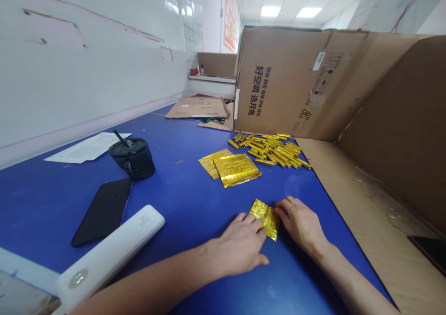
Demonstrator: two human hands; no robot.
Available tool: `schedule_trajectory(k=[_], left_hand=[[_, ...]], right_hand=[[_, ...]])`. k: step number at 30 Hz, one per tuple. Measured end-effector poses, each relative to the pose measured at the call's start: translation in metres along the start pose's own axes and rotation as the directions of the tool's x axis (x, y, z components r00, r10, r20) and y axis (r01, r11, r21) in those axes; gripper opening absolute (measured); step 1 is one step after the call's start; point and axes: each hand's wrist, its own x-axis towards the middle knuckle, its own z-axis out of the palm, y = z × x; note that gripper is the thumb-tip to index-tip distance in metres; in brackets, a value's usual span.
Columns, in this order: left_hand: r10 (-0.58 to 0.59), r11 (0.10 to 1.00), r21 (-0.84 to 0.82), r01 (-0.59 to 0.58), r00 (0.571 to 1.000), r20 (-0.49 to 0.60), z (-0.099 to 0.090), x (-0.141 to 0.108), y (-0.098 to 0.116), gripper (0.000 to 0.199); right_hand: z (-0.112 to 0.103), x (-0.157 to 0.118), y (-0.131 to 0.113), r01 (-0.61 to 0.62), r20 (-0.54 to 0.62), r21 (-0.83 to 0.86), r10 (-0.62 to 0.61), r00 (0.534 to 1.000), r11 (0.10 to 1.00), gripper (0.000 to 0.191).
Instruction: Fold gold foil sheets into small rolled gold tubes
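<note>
A small gold foil sheet (270,219) with a crease lies on the blue table between my hands. My left hand (240,243) rests flat on its left part, fingers spread and thumb out to the side. At the sheet's right edge, the fingers of my right hand (301,222) are pinched together on the foil. Farther back lie a stack of flat gold foil sheets (239,169) and a single-looking sheet (211,162) partly under it. Behind and to the right is a pile of rolled gold foil tubes (275,150).
To the left are a dark mug (139,161) with a lid and straw, a black phone (102,211), a long white device (114,254) and white paper (88,147). A large cardboard box (285,78) borders the table's right and back. Flattened cardboard (198,107) lies farther off.
</note>
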Motion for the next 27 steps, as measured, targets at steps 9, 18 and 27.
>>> schedule_trajectory(k=[9, 18, 27], left_hand=[[0.041, 0.999, 0.001, -0.041, 0.998, 0.057, -0.003, -0.002, -0.003, 0.060], [0.052, 0.999, -0.010, -0.052, 0.995, 0.083, -0.004, 0.000, -0.005, 0.059], [0.056, 0.998, -0.022, -0.054, 0.994, 0.093, -0.003, -0.002, -0.006, 0.058]], right_hand=[[0.016, -0.018, -0.002, 0.270, 0.238, 0.251, -0.330, 0.913, 0.930, 0.044], [0.007, -0.015, 0.003, 0.217, 0.022, 0.314, -0.236, 0.972, 0.924, 0.037], [0.015, -0.015, 0.005, 0.221, 0.181, 0.294, -0.281, 0.942, 0.930, 0.046]])
